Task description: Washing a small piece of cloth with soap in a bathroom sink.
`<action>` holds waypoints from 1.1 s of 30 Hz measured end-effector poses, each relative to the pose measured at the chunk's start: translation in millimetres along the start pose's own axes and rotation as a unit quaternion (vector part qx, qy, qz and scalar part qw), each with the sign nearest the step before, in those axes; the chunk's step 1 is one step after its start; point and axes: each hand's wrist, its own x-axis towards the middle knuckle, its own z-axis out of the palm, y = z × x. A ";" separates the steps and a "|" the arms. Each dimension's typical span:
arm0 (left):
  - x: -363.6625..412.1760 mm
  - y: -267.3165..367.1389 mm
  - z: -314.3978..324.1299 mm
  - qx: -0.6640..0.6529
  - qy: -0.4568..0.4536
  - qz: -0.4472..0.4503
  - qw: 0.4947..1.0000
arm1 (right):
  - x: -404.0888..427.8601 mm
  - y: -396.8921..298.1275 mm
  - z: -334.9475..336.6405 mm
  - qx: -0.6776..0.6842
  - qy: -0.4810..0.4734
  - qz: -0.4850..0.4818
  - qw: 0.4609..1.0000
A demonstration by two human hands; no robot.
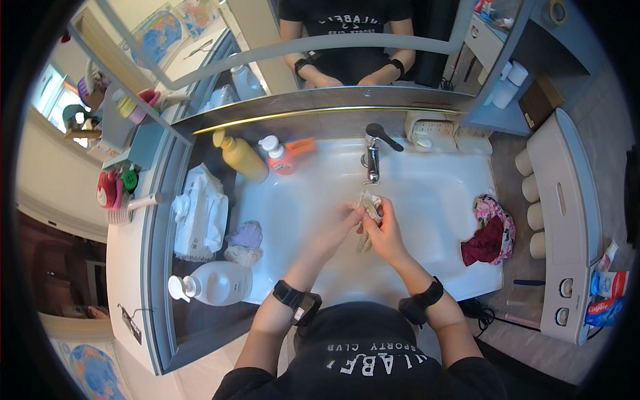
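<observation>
Over the white sink basin [430,200], my left hand [345,222] and my right hand [387,232] both grip a crumpled, pale beige cloth [369,202]. The cloth is bunched between my fingers, and one end hangs below them. Just beyond my hands stands a chrome faucet [373,160] with a dark lever; whether water runs is unclear. On the basin's right rim lie a dark red cloth [484,242] and a floral cloth [507,227]. At the left rim are a lavender cloth [246,234] and a whitish lacy cloth [244,255].
Left of the basin stand a yellow pump bottle [245,160], a pink pump bottle [281,162], a pack of tissues [200,215] and a large white pump bottle [220,282]. A soap holder [435,135] sits at the back right; a wall-side cup dispenser [565,220] is farther right.
</observation>
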 end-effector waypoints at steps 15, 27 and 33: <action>9.0 -26.0 -5.1 0.101 0.213 0.103 0.966 | -5.2 -3.5 12.3 -0.068 -0.003 -0.076 0.995; 5.8 -12.9 5.4 -0.122 0.175 -0.013 0.977 | -11.4 -17.8 30.9 -0.381 -0.010 -0.314 0.870; -7.7 3.8 26.2 -0.128 0.182 -0.070 0.972 | 18.1 -14.3 20.3 -0.412 0.058 -0.172 0.893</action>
